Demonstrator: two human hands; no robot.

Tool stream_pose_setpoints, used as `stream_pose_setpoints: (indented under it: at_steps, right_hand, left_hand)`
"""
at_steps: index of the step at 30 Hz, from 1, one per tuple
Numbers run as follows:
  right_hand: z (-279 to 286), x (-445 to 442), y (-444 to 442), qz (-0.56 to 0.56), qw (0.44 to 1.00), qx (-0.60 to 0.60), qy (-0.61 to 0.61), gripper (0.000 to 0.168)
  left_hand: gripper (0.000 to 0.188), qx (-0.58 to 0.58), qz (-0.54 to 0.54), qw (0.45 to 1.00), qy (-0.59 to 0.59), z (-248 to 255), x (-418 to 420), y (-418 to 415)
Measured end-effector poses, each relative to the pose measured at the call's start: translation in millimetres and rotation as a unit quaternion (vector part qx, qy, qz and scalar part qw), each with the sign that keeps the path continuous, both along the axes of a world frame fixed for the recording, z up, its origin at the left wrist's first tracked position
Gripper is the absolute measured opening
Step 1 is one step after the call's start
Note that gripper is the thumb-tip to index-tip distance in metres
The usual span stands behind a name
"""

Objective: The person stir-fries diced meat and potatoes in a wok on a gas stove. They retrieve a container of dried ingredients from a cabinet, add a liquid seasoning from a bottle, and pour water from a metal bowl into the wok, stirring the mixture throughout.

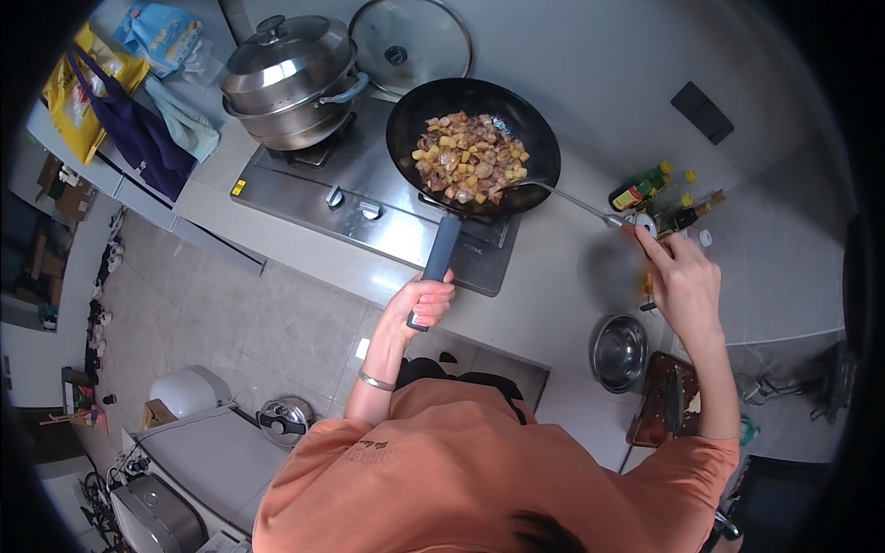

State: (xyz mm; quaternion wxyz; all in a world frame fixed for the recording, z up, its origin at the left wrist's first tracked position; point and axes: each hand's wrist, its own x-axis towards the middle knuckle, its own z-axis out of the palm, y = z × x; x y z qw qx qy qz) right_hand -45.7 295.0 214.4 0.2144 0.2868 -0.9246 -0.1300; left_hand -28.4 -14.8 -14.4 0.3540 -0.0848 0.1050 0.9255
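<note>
My left hand (423, 301) is wrapped around the dark grey handle (441, 249) of a black wok (543, 148). The wok sits on the right side of a steel gas hob (290, 190). Inside it lie browned meat chunks (477, 155) mixed with yellow cubes (448, 142), perhaps potato. My right hand (684, 283) grips the wooden handle of a metal spatula or ladle (577, 200), whose head rests in the food at the wok's near right side and is partly hidden there.
A lidded steel steamer pot (290, 83) stands on the left burner, with a glass lid (415, 41) against the wall behind. Sauce bottles (646, 186) stand right of the wok. A steel bowl (620, 352) and a brown cutting board with a knife (664, 408) lie nearer on the right.
</note>
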Motion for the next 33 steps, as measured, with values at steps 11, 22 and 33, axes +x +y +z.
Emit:
stream_pose_setpoints:
  at_steps: [11, 22, 33]
  right_hand:
    - [-36, -67, -35, -0.033, 0.996, -0.068, -0.056, 0.019]
    - [63, -211, -89, -0.224, 0.958, 0.056, -0.169, 0.017]
    - [-139, -209, 17, -0.076, 0.868, -0.386, -0.305, 0.028]
  left_hand:
    - [0.014, -0.041, -0.008, 0.999, -0.001, -13, -6, 8]
    - [0.032, -0.163, 0.055, 0.984, -0.038, -2, -3, 29]
    - [0.031, -0.220, 0.027, 0.975, -0.007, 11, 2, 27]
